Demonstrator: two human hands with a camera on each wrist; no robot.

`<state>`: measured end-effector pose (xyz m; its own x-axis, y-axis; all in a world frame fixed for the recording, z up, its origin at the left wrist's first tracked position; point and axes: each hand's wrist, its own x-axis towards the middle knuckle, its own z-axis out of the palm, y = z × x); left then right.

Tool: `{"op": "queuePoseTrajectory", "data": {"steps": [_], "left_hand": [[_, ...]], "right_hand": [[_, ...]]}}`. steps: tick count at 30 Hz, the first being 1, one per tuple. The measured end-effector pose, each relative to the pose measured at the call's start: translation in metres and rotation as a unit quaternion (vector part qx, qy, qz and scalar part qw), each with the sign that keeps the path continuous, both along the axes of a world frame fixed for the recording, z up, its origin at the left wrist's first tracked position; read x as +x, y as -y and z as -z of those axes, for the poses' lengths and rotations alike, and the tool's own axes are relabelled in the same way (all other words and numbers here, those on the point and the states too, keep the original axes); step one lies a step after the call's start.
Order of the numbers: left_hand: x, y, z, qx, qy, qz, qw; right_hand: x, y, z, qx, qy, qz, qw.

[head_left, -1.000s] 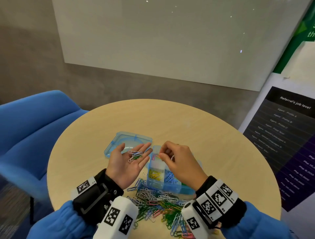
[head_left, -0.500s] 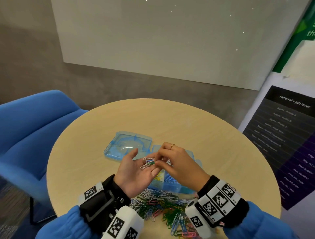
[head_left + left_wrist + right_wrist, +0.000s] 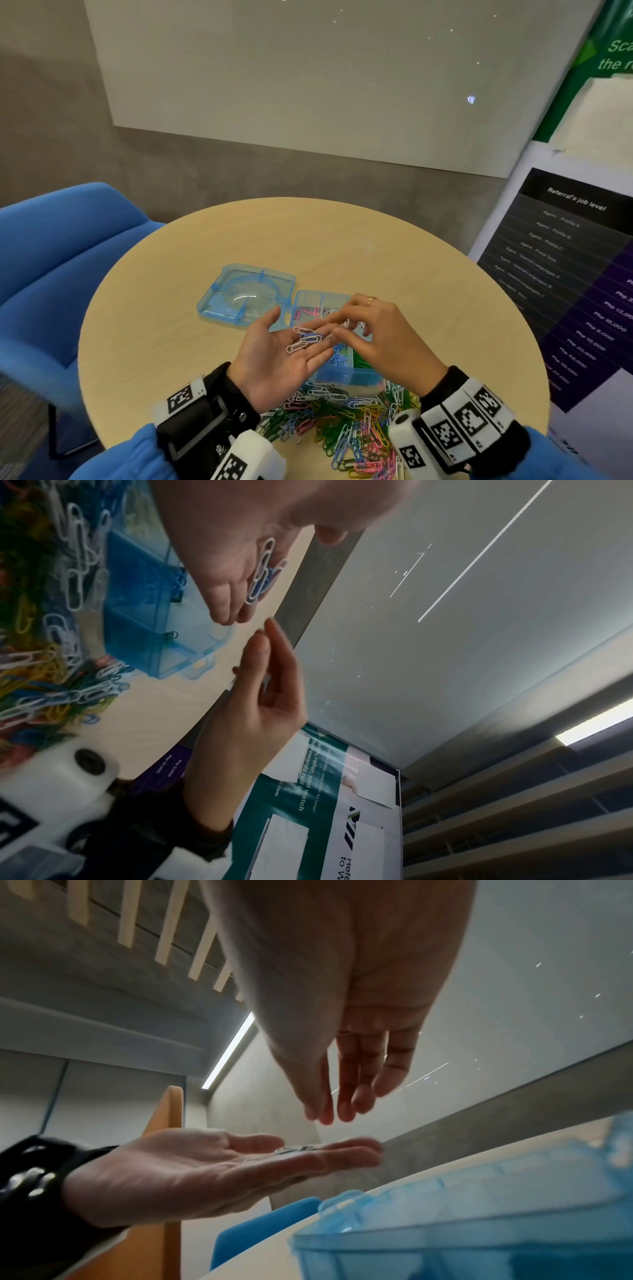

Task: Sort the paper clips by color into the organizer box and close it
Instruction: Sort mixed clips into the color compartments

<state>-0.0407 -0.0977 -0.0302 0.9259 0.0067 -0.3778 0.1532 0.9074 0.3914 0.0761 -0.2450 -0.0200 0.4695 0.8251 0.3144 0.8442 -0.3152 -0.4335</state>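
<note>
Mid-sort: left hand [image 3: 274, 356] flat, palm up, just in front of the organizer box [image 3: 346, 377], fingers straight, carrying a few white & blue paper clips [image 3: 304, 339] loose on the fingers, not gripped. Right hand [image 3: 380, 339] above the box's near compartments, thumb & index fingertips [image 3: 322, 1112] drawn close together just over those clips; nothing seen pinched yet, though too fine to tell for sure. To do well: take one clip by one end, lift clear so linked ones drop off, check colour vs compartment before letting go; keep left palm level. Loose pile [image 3: 342, 421] on the table [image 3: 171, 325] nearer than the box; lid [image 3: 246, 294] open, flat, left of box. Head view alone gives pink clips in far compartment; right-wrist view alone gives the gap between fingertips & palm
</note>
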Motion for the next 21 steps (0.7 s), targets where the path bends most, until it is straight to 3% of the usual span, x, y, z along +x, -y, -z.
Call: {"op": "queuePoseTrajectory", "data": {"steps": [9, 21], "left_hand": [[-0.001, 0.009, -0.002, -0.055, 0.039, 0.004, 0.998], [0.008, 0.0, 0.007, 0.113, -0.017, -0.068, 0.991]], "right_hand": [[-0.008, -0.02, 0.008, -0.033, 0.005, -0.05, 0.998], [0.01, -0.009, 0.012, -0.014, -0.05, 0.012, 0.999]]}}
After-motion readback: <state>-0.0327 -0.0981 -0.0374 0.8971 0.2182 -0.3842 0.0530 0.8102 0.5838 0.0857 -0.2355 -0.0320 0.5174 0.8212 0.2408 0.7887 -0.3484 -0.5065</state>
